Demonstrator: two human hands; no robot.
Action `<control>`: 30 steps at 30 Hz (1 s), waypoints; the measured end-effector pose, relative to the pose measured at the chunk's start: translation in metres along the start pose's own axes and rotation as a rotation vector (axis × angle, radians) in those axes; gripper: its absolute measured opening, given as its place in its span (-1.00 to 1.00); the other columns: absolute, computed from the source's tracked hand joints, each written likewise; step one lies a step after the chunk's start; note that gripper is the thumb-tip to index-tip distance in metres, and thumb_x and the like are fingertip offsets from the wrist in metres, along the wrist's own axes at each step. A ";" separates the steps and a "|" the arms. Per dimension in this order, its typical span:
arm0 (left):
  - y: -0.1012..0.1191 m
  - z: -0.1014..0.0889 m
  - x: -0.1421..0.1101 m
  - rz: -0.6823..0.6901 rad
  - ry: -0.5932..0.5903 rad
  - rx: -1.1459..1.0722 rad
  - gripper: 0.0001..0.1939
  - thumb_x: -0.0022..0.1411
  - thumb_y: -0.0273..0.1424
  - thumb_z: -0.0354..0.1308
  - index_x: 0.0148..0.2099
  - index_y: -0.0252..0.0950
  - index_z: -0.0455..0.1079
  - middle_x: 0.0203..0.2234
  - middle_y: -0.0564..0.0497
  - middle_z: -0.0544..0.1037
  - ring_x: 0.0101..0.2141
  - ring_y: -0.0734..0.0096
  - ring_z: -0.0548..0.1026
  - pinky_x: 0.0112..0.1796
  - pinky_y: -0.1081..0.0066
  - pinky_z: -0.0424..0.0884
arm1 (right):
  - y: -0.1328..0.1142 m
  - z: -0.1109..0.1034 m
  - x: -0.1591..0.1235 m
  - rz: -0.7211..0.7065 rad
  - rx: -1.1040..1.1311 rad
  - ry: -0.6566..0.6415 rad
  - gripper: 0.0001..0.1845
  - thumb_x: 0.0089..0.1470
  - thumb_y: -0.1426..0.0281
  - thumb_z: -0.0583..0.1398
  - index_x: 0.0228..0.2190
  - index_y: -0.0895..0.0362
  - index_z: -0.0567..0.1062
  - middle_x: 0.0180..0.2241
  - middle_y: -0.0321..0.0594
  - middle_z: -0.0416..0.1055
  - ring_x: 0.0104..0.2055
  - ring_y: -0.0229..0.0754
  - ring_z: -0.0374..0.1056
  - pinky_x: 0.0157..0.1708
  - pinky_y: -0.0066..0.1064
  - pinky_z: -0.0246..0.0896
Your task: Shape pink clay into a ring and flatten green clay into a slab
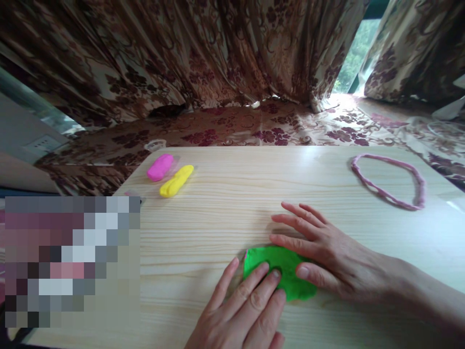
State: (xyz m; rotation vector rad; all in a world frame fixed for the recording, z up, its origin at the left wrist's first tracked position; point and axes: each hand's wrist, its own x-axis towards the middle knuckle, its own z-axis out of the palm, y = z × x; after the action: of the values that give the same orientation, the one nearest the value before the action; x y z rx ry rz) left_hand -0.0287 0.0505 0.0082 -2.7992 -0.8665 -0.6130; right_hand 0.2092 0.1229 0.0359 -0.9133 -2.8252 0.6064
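A flattened piece of bright green modelling clay (pixel 292 281) lies on the light wooden table (pixel 218 213) near its front edge. My left hand (pixel 245 310) rests on the clay's left part, fingers stretched out and fingertips pressing into its surface. From the right, my right hand (pixel 319 247) reaches over with its fingers spread. Its thumb touches or hovers just above the clay's right side; I cannot tell which. Parts of the green piece are hidden under both hands.
At the table's back left are a pink lump of clay (pixel 160 167) and a yellow clay roll (pixel 177 181). A twisted pinkish-purple loop (pixel 390 182) lies at the right. Patterned curtains (pixel 218 53) hang behind. A blurred-out block (pixel 72 261) covers the lower left.
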 end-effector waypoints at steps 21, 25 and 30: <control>0.002 0.001 -0.001 -0.010 0.018 0.005 -0.75 0.26 -0.37 0.03 -0.08 -0.27 0.46 -0.07 0.05 0.53 0.01 0.35 0.41 0.23 0.12 -0.18 | -0.002 0.000 0.009 -0.054 -0.040 -0.005 -0.47 0.19 0.12 -0.01 0.18 -0.10 0.15 0.22 -0.22 0.04 0.32 0.03 -0.37 0.21 0.02 -0.34; 0.002 0.001 0.000 -0.018 -0.011 0.011 -0.73 0.25 -0.38 0.04 -0.04 -0.27 0.44 -0.03 0.05 0.50 0.02 0.33 0.41 0.23 0.11 -0.22 | -0.004 0.001 0.015 -0.070 -0.022 -0.013 -0.46 0.20 0.12 -0.02 0.19 -0.09 0.12 0.24 -0.19 0.01 0.32 0.06 -0.38 0.20 0.05 -0.33; 0.002 0.002 -0.002 -0.014 -0.015 0.006 -0.71 0.24 -0.39 0.04 -0.02 -0.28 0.43 -0.02 0.03 0.49 0.02 0.30 0.40 0.23 0.08 -0.23 | -0.006 0.003 0.016 -0.093 -0.008 -0.004 -0.49 0.20 0.13 -0.01 0.16 -0.09 0.19 0.21 -0.20 0.05 0.32 0.02 -0.34 0.22 -0.02 -0.36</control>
State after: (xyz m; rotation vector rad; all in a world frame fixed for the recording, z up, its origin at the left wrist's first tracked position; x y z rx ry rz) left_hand -0.0286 0.0482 0.0057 -2.7982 -0.8900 -0.5906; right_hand 0.1923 0.1272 0.0350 -0.7778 -2.8566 0.5868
